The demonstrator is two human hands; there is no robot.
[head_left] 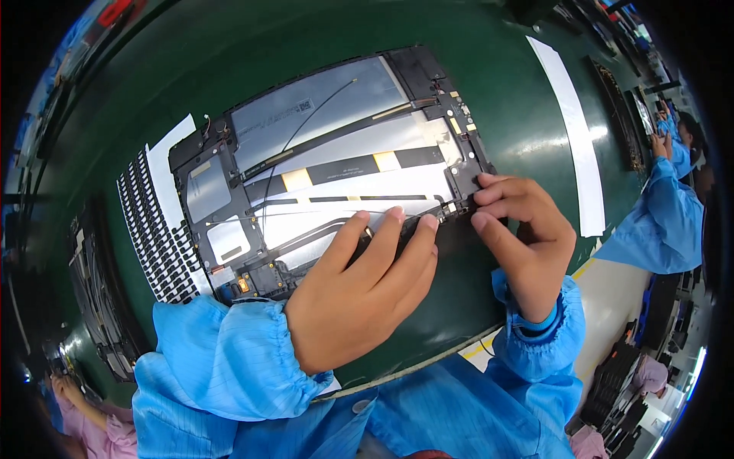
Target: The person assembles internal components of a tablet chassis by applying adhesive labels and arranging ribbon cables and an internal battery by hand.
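An opened tablet [344,180] lies tilted on the green table, its silver battery panels, black flex strips and thin cables exposed. My left hand [359,287] rests over its near edge, fingers stretched apart, with the fingertips touching the inside beside a thin cable [306,214]. At the tablet's near right corner, my right hand [527,233] has thumb and fingers closed in a pinch against the edge. Whatever sits between those fingertips is too small or hidden to make out.
A white sheet with rows of small black pieces [157,229] lies left of the tablet. Further left are stacked dark device frames [103,298]. A long white paper strip [573,138] lies on the green table [505,99] at right. Another person in a blue sleeve [661,214] works beyond it.
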